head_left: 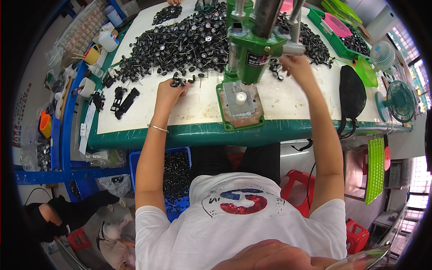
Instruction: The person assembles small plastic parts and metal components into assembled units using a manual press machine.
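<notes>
My left hand [172,93] is closed around small black toy wheels [179,81], some of which stick out above the fingers. More loose wheels and a thin axle lie just beyond it on the white tabletop. My right hand [297,68] is just below the grey lever [293,48] of a green hand press [256,58]. Its fingers are bent and apart, close to a few black wheels [280,77]; nothing shows between them. Under the press ram, a round white piece [241,97] sits on the metal base plate [254,108].
A large heap of black wheels with axles [189,45] covers the far table. Black plastic chassis parts [127,103] lie left. At right are a black pouch [352,92], a green tray [333,38] and fans [400,101]. A blue crate [133,162] of black parts stands below.
</notes>
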Available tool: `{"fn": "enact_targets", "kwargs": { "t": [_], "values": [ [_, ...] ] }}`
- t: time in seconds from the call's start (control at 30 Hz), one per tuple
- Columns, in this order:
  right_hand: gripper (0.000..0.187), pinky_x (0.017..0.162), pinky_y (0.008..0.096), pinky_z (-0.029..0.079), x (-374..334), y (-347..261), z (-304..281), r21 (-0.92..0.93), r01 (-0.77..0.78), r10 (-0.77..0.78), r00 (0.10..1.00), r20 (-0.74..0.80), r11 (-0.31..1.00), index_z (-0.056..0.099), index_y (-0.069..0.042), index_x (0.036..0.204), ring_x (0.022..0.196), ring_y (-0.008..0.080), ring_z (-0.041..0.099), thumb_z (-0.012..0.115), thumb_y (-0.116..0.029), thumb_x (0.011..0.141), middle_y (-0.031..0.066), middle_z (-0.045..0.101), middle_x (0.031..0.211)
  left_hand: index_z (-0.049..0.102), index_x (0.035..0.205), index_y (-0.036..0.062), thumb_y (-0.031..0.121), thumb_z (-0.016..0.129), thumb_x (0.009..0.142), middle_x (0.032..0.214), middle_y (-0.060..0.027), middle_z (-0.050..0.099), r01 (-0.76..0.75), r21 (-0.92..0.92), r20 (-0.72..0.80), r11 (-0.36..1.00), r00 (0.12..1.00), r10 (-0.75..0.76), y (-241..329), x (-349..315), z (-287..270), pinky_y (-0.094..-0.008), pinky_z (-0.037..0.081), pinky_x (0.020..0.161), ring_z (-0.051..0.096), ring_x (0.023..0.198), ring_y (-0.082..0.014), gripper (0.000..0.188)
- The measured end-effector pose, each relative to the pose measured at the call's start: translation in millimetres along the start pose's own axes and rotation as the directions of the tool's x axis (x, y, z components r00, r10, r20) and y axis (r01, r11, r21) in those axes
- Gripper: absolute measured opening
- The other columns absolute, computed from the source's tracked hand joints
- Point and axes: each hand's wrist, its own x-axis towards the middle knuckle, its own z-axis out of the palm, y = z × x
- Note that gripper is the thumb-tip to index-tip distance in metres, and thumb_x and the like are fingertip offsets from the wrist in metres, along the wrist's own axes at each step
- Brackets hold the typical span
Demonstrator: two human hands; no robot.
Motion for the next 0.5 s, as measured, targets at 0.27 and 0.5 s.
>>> {"fn": "enact_targets", "kwargs": {
  "t": [0.27,0.5],
  "values": [
    [0.021,0.072,0.0368,0.050,-13,52,51,-0.508,0.437,-0.400,0.897,0.187,0.742,0.065,-0.016,0.102,0.089,0.0252,0.060,0.059,-0.009,0.083,0.0034,0.056,0.096,0.068,0.078,0.0011,0.028,0.076,0.069,0.080,-0.0198,0.067,-0.170,0.647,-0.021,0.744,0.971,0.240,24,5,23,-0.0435,0.052,0.067,0.065,0.077,-0.0374,0.029],
    [0.017,0.070,0.0398,0.049,-10,53,56,-0.538,0.378,-0.346,0.924,0.164,0.754,0.058,-0.010,0.102,0.087,0.0304,0.059,0.060,-0.012,0.085,0.0072,0.055,0.099,0.069,0.082,0.0045,0.016,0.064,0.074,0.080,-0.0187,0.067,-0.120,0.706,-0.061,0.698,0.972,0.229,27,-17,16,-0.0440,0.052,0.067,0.065,0.076,-0.0367,0.015]
  ]
}}
